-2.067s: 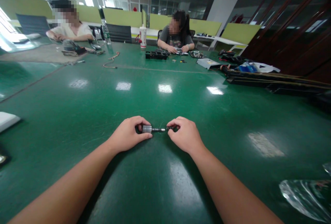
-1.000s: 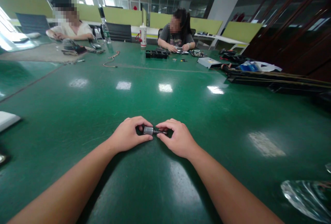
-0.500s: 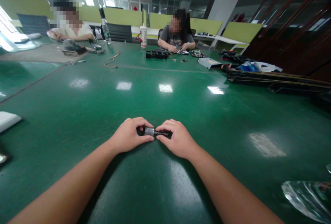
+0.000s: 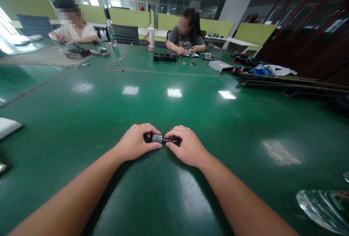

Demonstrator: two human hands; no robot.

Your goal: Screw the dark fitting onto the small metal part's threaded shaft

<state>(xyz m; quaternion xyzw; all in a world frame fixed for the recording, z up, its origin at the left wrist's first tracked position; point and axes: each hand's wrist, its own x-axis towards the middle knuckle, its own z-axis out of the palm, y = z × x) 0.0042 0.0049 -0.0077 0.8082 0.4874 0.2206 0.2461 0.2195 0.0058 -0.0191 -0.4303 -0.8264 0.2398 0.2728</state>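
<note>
A small silver electric motor (image 4: 157, 138) with a dark, ridged shaft (image 4: 169, 140) lies sideways between my hands, low over the green table (image 4: 174, 112). The thumb and fingers of my left hand (image 4: 135, 141) close around its round metal body from the left. From the other side, my right hand (image 4: 188, 144) pinches the shaft end between thumb and fingers. Both hands rest near the tabletop, with their fingertips almost meeting. Part of the motor's left end is hidden by my left fingers.
Across the table sit two people, one in a white top (image 4: 79, 32), one in a grey shirt (image 4: 185, 40). A black part (image 4: 165, 57), a cup (image 4: 151, 39) and a bottle (image 4: 111, 34) stand there. Long dark bars (image 4: 286, 83) lie right; clear plastic (image 4: 319, 207) is near right.
My hands and the motor keep almost the same position. Across the table, the hands of the person in the grey shirt have shifted slightly.
</note>
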